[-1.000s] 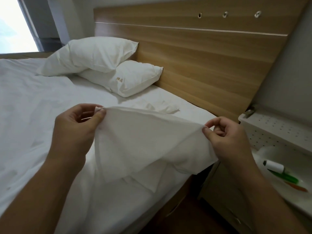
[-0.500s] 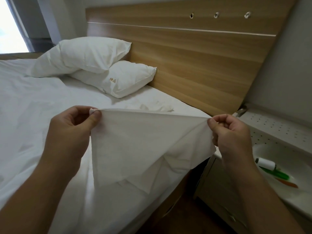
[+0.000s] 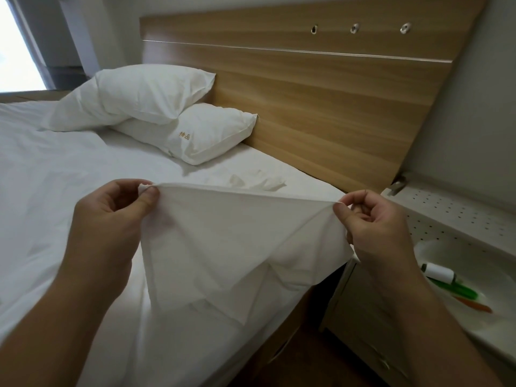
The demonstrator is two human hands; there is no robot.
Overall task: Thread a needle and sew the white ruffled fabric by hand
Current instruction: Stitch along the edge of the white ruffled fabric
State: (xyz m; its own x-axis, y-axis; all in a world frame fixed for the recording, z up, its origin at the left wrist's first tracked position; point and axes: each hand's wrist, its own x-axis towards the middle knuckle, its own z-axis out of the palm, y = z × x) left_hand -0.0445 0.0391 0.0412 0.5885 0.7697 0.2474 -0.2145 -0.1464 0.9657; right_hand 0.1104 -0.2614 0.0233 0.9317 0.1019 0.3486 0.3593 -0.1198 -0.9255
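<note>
We hold the white fabric (image 3: 223,241) stretched in the air over the bed (image 3: 55,191), its top edge taut between our hands and the rest hanging in folds. Our left hand (image 3: 111,219) has its grip pinching the left corner; our right hand (image 3: 374,227) pinches the right corner, beside the nightstand (image 3: 446,219).

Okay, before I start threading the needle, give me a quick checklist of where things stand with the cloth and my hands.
1. Left hand pinches a top corner of the white fabric: ok.
2. Right hand pinches the opposite corner: ok.
3. Top edge pulled taut between the hands: ok.
4. Needle in view: not ok, none visible.
5. Thread: cannot tell; a white spool-like roll lies on the bedside shelf.
6. A hand free for the needle: not ok.
</note>
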